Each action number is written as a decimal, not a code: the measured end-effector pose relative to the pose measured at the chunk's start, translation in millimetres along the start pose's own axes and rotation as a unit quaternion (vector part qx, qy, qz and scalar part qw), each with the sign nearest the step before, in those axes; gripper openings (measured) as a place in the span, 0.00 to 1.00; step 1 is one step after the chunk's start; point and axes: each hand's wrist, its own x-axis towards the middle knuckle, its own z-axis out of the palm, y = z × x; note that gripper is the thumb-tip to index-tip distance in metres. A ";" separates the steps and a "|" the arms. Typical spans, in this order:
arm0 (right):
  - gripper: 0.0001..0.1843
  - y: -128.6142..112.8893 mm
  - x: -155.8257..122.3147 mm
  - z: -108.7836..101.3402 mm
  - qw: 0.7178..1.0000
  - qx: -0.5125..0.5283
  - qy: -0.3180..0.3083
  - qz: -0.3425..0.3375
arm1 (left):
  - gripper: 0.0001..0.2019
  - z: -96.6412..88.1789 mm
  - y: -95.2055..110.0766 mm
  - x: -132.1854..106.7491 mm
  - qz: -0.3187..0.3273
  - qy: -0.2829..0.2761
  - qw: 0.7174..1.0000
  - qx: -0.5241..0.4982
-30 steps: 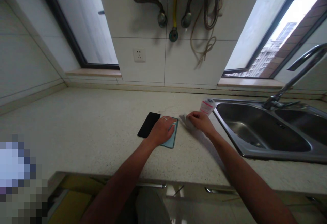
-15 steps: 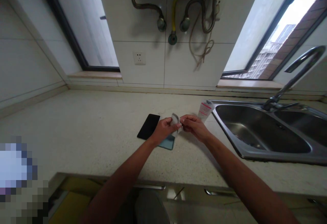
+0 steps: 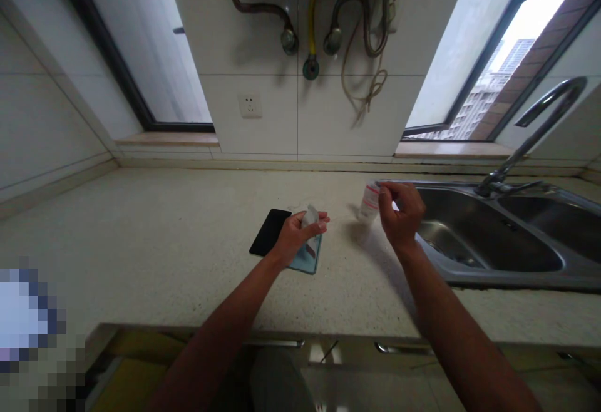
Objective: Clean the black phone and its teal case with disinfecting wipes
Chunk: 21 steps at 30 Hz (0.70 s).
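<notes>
My left hand (image 3: 299, 231) is closed around a thin, pale grey, curved piece (image 3: 310, 216), pinched between thumb and fingers; its kind is not clear. Below that hand lie a tablet or phone with a black screen (image 3: 271, 231) and a light blue flat case-like thing (image 3: 306, 260), both partly covered. My right hand (image 3: 402, 211) is raised at the near side of the sink, fingers pinched together beside the top of a clear plastic container with red print (image 3: 369, 200). Whatever is between those fingertips is too small to make out.
A double steel sink (image 3: 488, 236) with a curved tap (image 3: 549, 118) is set into the speckled countertop (image 3: 188, 230) on the right. Pipes and a looped cord (image 3: 370, 89) hang on the tiled wall, near a socket (image 3: 250, 105). Drawer handles (image 3: 404, 349) line the counter's front.
My right hand has left the pale grey piece and moved right, to the top of the clear container. My left hand keeps the piece, with its fingers straighter. The view has shifted slightly.
</notes>
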 end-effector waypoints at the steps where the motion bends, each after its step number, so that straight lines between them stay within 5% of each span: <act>1: 0.13 6.6 1.8 0.1 0.999 -0.030 0.007 -0.016 | 0.21 0.0 0.2 0.0 -0.003 0.002 1.000 -0.007; 11: 0.22 51.1 0.2 13.5 0.995 -0.084 -0.046 -0.023 | 0.21 0.4 4.2 -1.8 -0.024 0.007 0.999 -0.031; 15: 0.26 63.3 -2.3 18.7 0.993 -0.018 -0.089 0.071 | 0.20 -1.0 1.4 -0.9 -0.018 -0.002 1.000 -0.024; 21: 0.30 81.1 -11.4 29.4 0.949 0.073 -0.159 0.261 | 0.22 -1.9 -0.1 0.0 -0.012 0.006 0.999 0.030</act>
